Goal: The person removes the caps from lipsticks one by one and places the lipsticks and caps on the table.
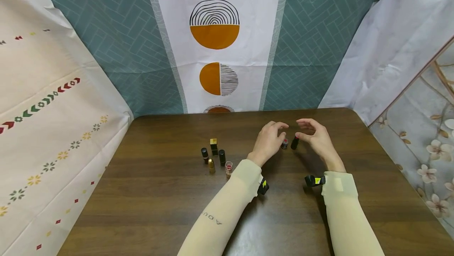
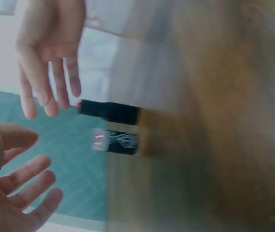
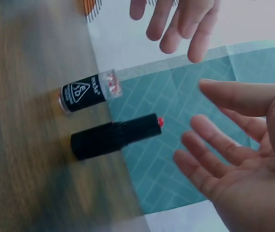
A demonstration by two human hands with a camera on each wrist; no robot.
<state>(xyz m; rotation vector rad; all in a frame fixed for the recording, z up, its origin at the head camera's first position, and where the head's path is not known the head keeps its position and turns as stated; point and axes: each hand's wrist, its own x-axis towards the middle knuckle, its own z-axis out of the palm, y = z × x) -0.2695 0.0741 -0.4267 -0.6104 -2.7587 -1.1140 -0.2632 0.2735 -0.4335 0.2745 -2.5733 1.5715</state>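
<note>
1. Dark brown wood-grain table (image 1: 170, 216): bears every item listed; patterned cloth backdrop (image 1: 214, 35) hangs behind its far edge.
2. Left hand (image 1: 268, 141): hovers over the table's middle, fingers loosely spread and relaxed, holding nothing. The left wrist view shows its fingertips (image 2: 45, 181) apart from the two tubes before it.
3. Right hand (image 1: 317, 136): hovers just right of the left hand, palm turned inward, fingers released and gently bent, grasping nothing. The right wrist view shows its fingers (image 3: 214, 154) near the black tube's red tip but not touching it.
4. Black cylindrical lipstick tube with red tip showing (image 1: 294, 142): stands upright on the table between the two hands, nearer the right one. Also seen at (image 2: 109, 112) and (image 3: 113, 137).
5. Short black lipstick tube with clear top and white label print (image 1: 284, 143): stands upright just beside item 4, on its left, close to the left hand's fingers; whether they touch it cannot be told. Also seen at (image 2: 115, 141) and (image 3: 86, 92).
6. Cluster of five small lipstick tubes (image 1: 216, 156): stands well to the left of the hands; includes a square gold-topped tube (image 1: 213, 146), a gold bullet-shaped tube (image 1: 211, 166) and a clear tube with red inside (image 1: 228, 168).
7. Cream long sleeves (image 1: 227, 216): cover both forearms, each with a small black wrist device (image 1: 314, 180).
</note>
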